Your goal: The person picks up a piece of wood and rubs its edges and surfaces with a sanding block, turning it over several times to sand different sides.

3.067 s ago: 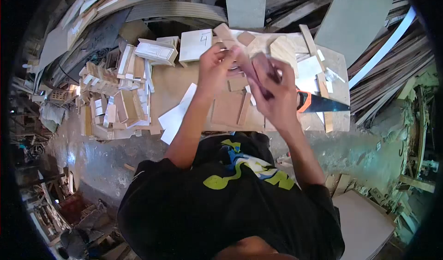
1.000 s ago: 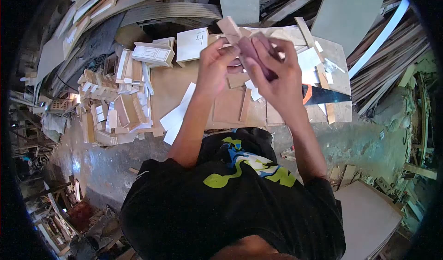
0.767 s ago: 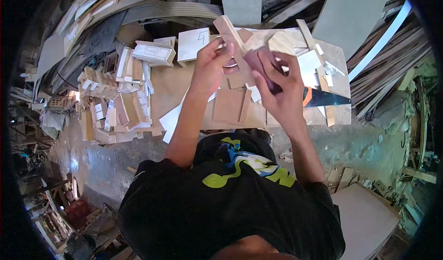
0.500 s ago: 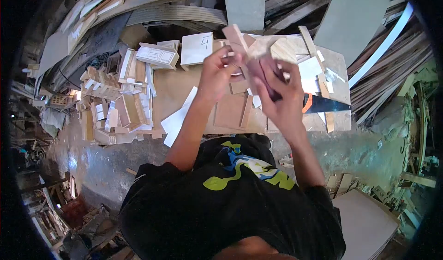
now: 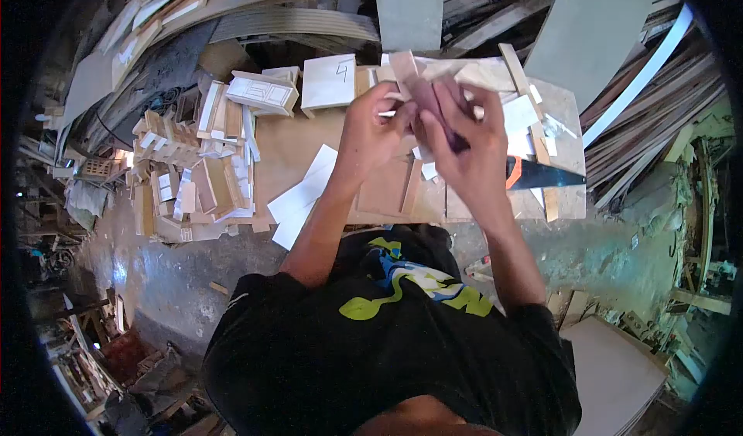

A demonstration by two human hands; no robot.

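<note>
Above the workbench [image 5: 294, 130], my left hand [image 5: 371, 134] is closed around a small flat piece of wood [image 5: 404, 67], whose pale end sticks up past the fingers. My right hand [image 5: 472, 153] grips a folded reddish-brown sheet that looks like sandpaper [image 5: 428, 101] and presses it against the wood. Motion blurs the sheet, and the fingers hide the lower part of the wood. Below both hands lies a brown wooden panel [image 5: 379, 196] with a raised edge strip. White sheet pieces [image 5: 303, 197] rest beside my left forearm.
A handsaw [image 5: 549, 176] with an orange handle lies right of my right hand. Small wooden boxes [image 5: 220, 184] crowd the bench's left end. A white-topped piece marked 4 [image 5: 329, 80] stands at the back. Long boards [image 5: 658, 103] are stacked at the right.
My left hand and the piece of wood have shifted slightly right, closer to my right hand. The sandpaper now sits higher along the wood.
</note>
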